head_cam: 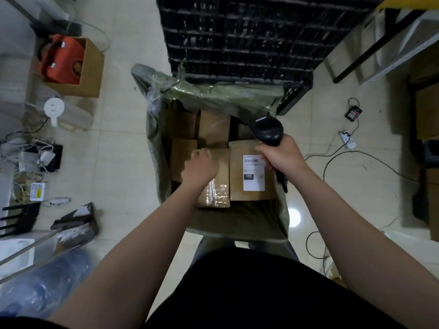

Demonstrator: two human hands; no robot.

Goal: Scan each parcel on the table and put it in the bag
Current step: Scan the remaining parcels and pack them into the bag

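Nearest the lens is the person's dark shirt [249, 293] along the bottom of the frame, with both bare forearms reaching up from it into the middle.

They reach into the green bag [237, 224], which stands open on the tiled floor [123, 143] at the centre of the frame. It is already well stocked. At least four or five brown parcels lie packed side by side in it, so much of the job looks done. The desk is out of view, so I cannot tell how many parcels remain to be scanned.

Right behind the bag, at the top centre, stands a black slatted crate [237, 39]. It touches the bag's far rim.

The largest parcel on top is the labelled parcel [236, 179] on the right side of the bag, its white label facing up. Just left of it, touching, is the taped parcel [218, 193]. The left hand [199, 168] holds the far end of the taped parcel, its fingers bent over the edge, though motion blur softens them. This one seems to be just going in.

The right hand [282, 154] is clamped round the black scanner [268, 130], and its fingertips brush the labelled parcel's upper edge. The two hands are apart.

A cardboard box [92, 67] holding something orange sits in the upper left of the frame. A blue water bottle [42, 288] lies in the lower left. Loose cables [344, 157] trail over the floor at the right and could trip someone stepping back to the desk. Nothing blocks the bag's mouth.
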